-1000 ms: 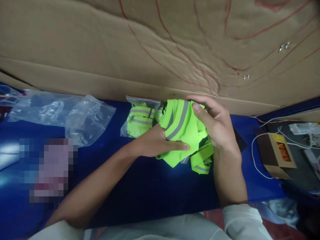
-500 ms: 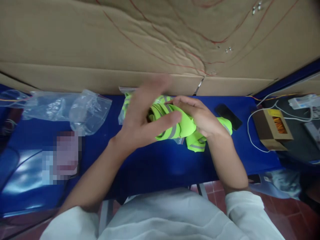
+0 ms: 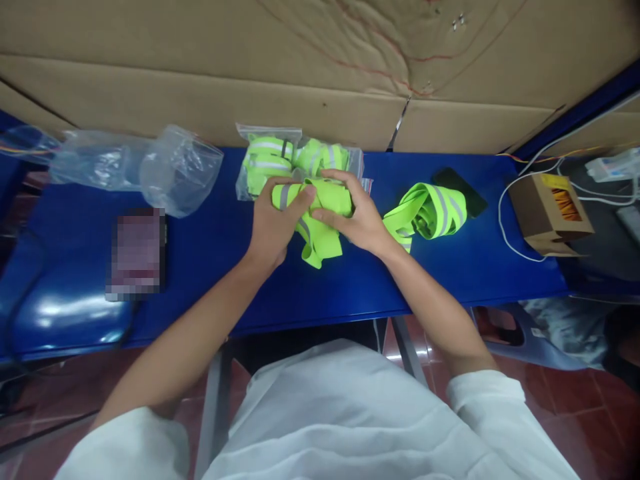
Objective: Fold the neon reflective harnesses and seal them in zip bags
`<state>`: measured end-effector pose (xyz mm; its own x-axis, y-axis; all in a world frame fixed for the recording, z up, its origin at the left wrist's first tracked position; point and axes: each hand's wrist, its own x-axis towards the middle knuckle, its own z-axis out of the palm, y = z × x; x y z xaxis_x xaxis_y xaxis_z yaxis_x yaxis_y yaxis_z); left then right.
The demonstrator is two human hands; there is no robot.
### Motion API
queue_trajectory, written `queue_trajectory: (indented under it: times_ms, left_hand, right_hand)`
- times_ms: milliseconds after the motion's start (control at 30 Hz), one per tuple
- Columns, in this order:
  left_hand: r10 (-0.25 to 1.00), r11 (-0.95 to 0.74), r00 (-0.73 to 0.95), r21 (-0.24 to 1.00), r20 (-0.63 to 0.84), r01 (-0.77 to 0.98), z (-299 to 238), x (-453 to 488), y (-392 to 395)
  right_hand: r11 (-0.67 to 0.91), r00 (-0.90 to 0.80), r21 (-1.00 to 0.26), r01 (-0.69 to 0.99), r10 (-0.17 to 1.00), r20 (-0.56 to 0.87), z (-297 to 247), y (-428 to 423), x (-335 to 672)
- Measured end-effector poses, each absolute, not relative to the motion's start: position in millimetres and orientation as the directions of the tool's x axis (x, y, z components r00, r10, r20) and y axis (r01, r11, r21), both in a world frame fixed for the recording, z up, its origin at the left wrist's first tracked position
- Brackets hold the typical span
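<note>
A cardboard wall stood behind a blue table. Clear bags lay at the table's left, and a carton sat at the right. Two bagged straps rested near the wall, more of them in sight than half a second earlier. The loose strap, then largely behind the right forearm, showed plainly to the right, beside a phone. The left hand, blurred and spread wide before, had closed in: it and the right hand now held the yellow strap between thumbs and fingers, in front of the bagged straps, one end hanging down.
</note>
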<state>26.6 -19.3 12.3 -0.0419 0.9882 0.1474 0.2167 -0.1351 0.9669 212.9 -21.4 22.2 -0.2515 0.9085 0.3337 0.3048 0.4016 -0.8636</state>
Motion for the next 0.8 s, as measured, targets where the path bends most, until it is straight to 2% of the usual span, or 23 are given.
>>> queue_trajectory:
  times_ms: [67, 100, 167, 233, 300, 400, 467, 533, 633, 800]
  left_hand:
    - [0.983, -0.181, -0.009, 0.974, 0.184, 0.137, 10, 19, -18]
    - [0.961, -0.275, 0.029, 0.95, 0.274, 0.148, 12, 15, -17]
    - [0.851, -0.524, 0.197, 0.818, 0.487, 0.238, 20, 3, -17]
    - [0.716, -0.696, 0.38, 0.645, 0.586, 0.316, 28, -11, -18]
    - [0.633, -0.771, 0.503, 0.536, 0.588, 0.344, 31, -24, -19]
    - [0.53, -0.843, 0.619, 0.441, 0.58, 0.308, 31, -36, -19]
    - [0.472, -0.874, 0.673, 0.402, 0.57, 0.272, 29, -39, -21]
    - [0.447, -0.885, 0.702, 0.388, 0.554, 0.258, 27, -39, -23]
    - [0.486, -0.869, 0.716, 0.366, 0.501, 0.333, 22, -38, -26]
    - [0.517, -0.855, 0.729, 0.216, 0.449, 0.472, 10, -35, -32]
  right_hand:
    - [0.439, -0.233, -0.855, 0.275, 0.894, 0.384, 21, -18, 211]
    - [0.444, -0.219, -0.856, 0.264, 0.892, 0.395, 24, -16, 211]
    - [0.438, -0.2, -0.862, 0.255, 0.896, 0.397, 33, -15, 210]
    - [0.412, -0.191, -0.877, 0.249, 0.908, 0.373, 40, -16, 208]
    - [0.346, -0.186, -0.909, 0.233, 0.933, 0.308, 43, -20, 203]
    - [0.196, -0.142, -0.956, 0.219, 0.976, 0.167, 42, -31, 197]
    - [0.148, -0.094, -0.97, 0.195, 0.987, 0.132, 41, -37, 197]
    - [0.163, -0.069, -0.972, 0.167, 0.986, 0.154, 41, -40, 199]
    - [0.191, -0.079, -0.964, 0.182, 0.981, 0.179, 40, -39, 201]
    - [0.283, -0.122, -0.929, 0.24, 0.958, 0.26, 31, -39, 192]
